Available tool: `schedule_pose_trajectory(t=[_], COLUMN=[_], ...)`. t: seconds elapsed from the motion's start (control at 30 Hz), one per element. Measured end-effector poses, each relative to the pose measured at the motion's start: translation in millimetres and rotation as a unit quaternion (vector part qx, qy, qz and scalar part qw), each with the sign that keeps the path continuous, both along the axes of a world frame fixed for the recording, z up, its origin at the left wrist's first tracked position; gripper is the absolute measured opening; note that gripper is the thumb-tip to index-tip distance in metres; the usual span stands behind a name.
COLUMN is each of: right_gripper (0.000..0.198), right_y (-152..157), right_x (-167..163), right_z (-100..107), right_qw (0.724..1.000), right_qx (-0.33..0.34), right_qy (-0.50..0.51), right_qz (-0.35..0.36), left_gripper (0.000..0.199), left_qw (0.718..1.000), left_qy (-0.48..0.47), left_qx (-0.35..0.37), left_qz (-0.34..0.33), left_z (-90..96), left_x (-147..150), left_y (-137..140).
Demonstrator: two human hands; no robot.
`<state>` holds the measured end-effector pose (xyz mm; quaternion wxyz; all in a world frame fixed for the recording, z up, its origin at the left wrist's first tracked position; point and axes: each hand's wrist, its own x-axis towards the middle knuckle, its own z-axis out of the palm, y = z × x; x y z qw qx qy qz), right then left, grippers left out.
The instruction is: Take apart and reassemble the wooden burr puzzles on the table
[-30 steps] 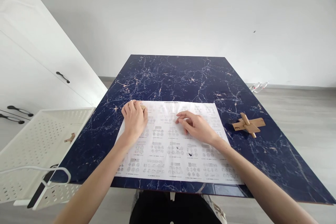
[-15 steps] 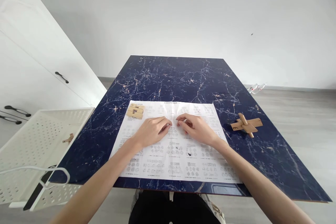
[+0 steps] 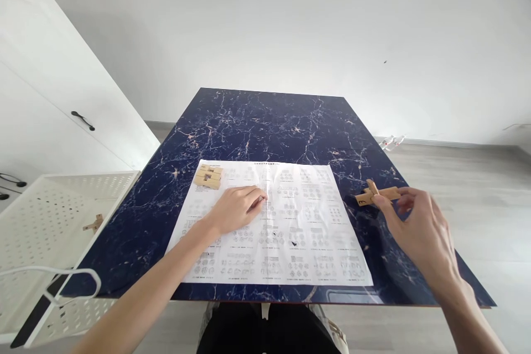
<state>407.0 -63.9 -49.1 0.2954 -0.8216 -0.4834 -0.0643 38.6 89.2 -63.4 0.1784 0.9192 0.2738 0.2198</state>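
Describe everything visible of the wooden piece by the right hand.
The wooden piece is light brown: a flat bar crossed by an upward-slanting rod, with a dark mark at left. It lies on the table right of the printed sheet. The right hand seems to touch its near side and right end, hiding part; whether it grips is unclear.

Tan wooden cross [image 3: 388,193], white printed sheet [image 3: 307,213] spread flat to its left

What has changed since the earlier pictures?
The left hand came off the slatted wooden block, moving right to the middle of the printed sheet. The right hand moved right, off the sheet, to the wooden cross; whether it holds it is unclear. Sheet and block stayed put.
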Motion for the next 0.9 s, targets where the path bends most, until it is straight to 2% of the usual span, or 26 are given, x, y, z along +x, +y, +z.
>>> schedule_pose_trajectory(t=[0.07, 0.13, 0.27, 0.33, 0.43, 0.53, 0.6, 0.7, 0.8, 0.9], right_gripper=[0.042, 0.035, 0.029, 0.034, 0.034, 0.033, 0.032, 0.033, 0.033, 0.033], right_y=[1, 5, 20, 31, 48, 66, 75, 81, 79, 75], right_x=[4, 0, -21, -35, -59, -85, -102, -120, -127, -127], right_z=[-7, -9, 4, 12, 17, 12, 4, -8, -15, -15], right_qw=[0.998, 0.993, 0.970, 0.926, 0.849, 0.786, 0.745, 0.709, 0.686, 0.682], right_qx=[-0.035, -0.030, 0.060, 0.100, 0.058, -0.017, -0.052, -0.084, -0.101, -0.100], right_qy=[0.059, 0.118, 0.235, 0.347, 0.451, 0.481, 0.498, 0.516, 0.536, 0.548], right_qz=[-0.007, -0.001, 0.030, 0.115, 0.267, 0.388, 0.440, 0.473, 0.482, 0.474], left_gripper=[0.027, 0.027, 0.026, 0.025, 0.030, 0.069, 0.094, 0.112, 0.105, 0.098], left_qw=[1.000, 1.000, 1.000, 1.000, 0.997, 0.987, 0.978, 0.964, 0.958, 0.959], left_qy=[0.004, 0.003, 0.005, 0.002, -0.032, -0.083, -0.102, -0.102, -0.097, -0.110], left_qx=[0.001, 0.000, -0.008, -0.019, -0.060, -0.126, -0.178, -0.246, -0.270, -0.261], left_qz=[0.001, 0.000, 0.007, 0.016, 0.042, 0.049, 0.029, 0.001, -0.010, -0.013], left_z=[0.2, 0.1, -1.5, -2.0, 0.1, 5.6, 9.5, 13.1, 13.6, 13.3], left_x=[0, 0, 0, -1, -1, 0, 0, 0, -1, 0], left_y=[0, 0, 0, -1, -2, -3, -4, -5, -6, -5])
